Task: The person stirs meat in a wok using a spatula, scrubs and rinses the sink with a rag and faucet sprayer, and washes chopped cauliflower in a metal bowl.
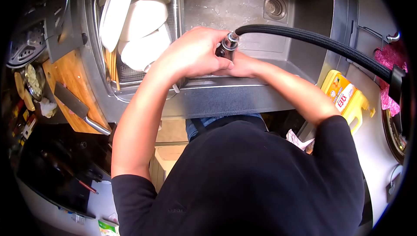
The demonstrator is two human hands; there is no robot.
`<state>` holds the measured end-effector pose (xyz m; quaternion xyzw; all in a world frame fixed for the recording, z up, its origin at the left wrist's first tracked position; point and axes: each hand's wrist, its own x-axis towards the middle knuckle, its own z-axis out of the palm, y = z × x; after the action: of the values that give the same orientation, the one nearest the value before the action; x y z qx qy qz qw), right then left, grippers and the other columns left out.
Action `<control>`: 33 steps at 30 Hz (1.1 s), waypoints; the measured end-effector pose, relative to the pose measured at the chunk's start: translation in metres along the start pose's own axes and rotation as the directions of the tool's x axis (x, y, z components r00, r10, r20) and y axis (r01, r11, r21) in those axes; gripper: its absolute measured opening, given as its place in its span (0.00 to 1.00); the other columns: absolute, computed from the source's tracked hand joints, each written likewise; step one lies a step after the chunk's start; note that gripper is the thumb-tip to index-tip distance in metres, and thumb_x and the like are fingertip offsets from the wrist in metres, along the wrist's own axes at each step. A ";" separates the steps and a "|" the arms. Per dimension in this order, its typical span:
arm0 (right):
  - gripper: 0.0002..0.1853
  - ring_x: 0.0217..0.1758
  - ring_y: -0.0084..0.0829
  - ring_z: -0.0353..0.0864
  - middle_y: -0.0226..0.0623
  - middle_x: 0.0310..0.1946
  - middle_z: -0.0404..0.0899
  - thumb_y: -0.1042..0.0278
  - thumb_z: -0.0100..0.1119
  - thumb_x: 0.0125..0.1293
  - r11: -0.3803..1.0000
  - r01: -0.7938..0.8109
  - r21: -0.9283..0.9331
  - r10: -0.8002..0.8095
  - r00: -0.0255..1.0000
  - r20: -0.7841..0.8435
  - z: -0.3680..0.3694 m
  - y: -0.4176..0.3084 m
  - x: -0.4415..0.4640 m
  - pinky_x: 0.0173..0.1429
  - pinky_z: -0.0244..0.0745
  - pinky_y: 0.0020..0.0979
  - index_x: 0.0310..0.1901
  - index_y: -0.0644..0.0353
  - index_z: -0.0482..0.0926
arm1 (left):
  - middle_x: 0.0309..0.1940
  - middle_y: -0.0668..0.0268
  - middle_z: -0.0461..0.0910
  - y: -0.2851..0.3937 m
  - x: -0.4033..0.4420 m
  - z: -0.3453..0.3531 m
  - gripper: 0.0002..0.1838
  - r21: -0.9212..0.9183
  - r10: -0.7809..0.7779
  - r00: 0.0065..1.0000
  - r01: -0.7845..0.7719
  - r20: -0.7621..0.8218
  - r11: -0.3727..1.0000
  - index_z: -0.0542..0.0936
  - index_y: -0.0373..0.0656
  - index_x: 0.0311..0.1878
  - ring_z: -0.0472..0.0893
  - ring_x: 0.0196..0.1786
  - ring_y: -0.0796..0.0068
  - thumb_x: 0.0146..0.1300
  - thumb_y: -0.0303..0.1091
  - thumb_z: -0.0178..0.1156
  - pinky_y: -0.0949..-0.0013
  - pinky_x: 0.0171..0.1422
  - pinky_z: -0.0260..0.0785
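I judge step: handling tap (230,41) over sink (226,6) | left hand (196,52): grip pinching tap | right hand (244,65): grip, cannot tell | next needs steady hold

At the near side of the sink (217,5), the left hand (195,53) grips a metal tap head (229,44), from which a black braided hose (312,39) arcs right. The right hand (244,65) (partly hidden) is just beside it. A drain (275,7) lies far right in the basin. White dishes (145,16) crowd a rack (130,76) on the left; farther left, a knife (74,101) lies on a wooden board (82,79).
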<state>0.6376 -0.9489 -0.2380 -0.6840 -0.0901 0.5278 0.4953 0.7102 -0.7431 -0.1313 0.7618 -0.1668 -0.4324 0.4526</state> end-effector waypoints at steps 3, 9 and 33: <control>0.24 0.57 0.44 0.82 0.48 0.54 0.81 0.56 0.68 0.69 0.968 0.179 0.173 -0.179 0.984 -0.015 0.030 -0.014 0.028 0.62 0.76 0.44 0.58 0.65 0.76 | 0.36 0.66 0.89 0.012 -0.011 -0.006 0.19 -0.112 -0.051 0.998 0.047 -0.031 0.993 0.85 0.43 0.53 0.85 0.40 0.79 0.58 0.28 0.75 0.69 0.49 0.77; 0.22 0.61 0.43 0.81 0.44 0.53 0.83 0.50 0.51 0.80 0.913 -0.141 -0.384 0.154 0.988 0.003 -0.055 0.046 -0.099 0.68 0.74 0.43 0.55 0.58 0.87 | 0.33 0.69 0.86 0.015 -0.007 0.008 0.19 -0.110 -0.027 0.999 0.024 -0.026 0.994 0.86 0.42 0.53 0.81 0.37 0.81 0.58 0.29 0.76 0.71 0.48 0.75; 0.24 0.67 0.38 0.80 0.46 0.62 0.83 0.69 0.52 0.74 0.866 -0.467 -0.179 0.466 0.883 -0.047 -0.091 0.057 -0.142 0.74 0.70 0.38 0.69 0.44 0.80 | 0.38 0.69 0.89 0.023 0.091 0.072 0.18 -0.308 0.247 0.944 -0.307 -0.217 0.901 0.85 0.47 0.54 0.85 0.42 0.78 0.60 0.31 0.74 0.70 0.51 0.77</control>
<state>0.6284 -1.1215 -0.1968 -0.7293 0.0297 0.6202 0.2875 0.7069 -0.8537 -0.1741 0.6760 -0.1572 -0.3178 0.6461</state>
